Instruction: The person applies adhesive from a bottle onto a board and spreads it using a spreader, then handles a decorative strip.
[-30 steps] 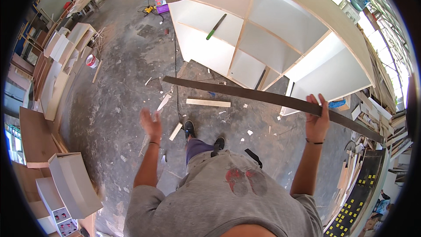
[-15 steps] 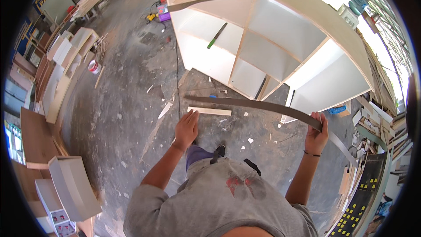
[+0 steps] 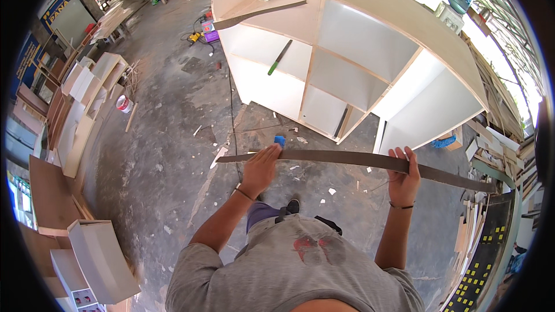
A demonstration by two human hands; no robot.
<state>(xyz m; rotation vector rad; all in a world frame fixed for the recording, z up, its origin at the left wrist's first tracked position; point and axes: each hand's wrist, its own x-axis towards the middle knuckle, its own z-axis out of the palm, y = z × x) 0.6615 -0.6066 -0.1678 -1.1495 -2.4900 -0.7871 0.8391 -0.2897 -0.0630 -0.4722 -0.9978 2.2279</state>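
From where I stand, a person has a long brown strip (image 3: pixel 338 158) stretched across the front of the body at about waist height, it seems, above the littered concrete floor (image 3: pixel 167 156). The left hand (image 3: pixel 259 169) lies over it near one end, back of the hand upward, fingers together and bent over the far edge. It looks to have hold of the strip, but the thumb is hidden, so I can't tell how tightly it pinches. The right hand (image 3: pixel 404 176) is half curled, fingers behind the strip and palm facing up, cradling it.

The hands are set well apart, probably because something this long and thin would sag if held at one spot. The middle runs nearly straight between them, while a short tail pokes out past the left hand and a longer one reaches rightward toward the scrap wood (image 3: pixel 497 156).

Just beyond stands a pale cabinet (image 3: pixel 399 11) with bare compartments. A second strip (image 3: pixel 260 13) rests across its upper left shelf, one end at the curved edge, and a green-handled blade (image 3: pixel 273 67) lies below; both look parked there to be within reach. Near the left fingertips, a small blue piece (image 3: pixel 280 140) shows on the floor.
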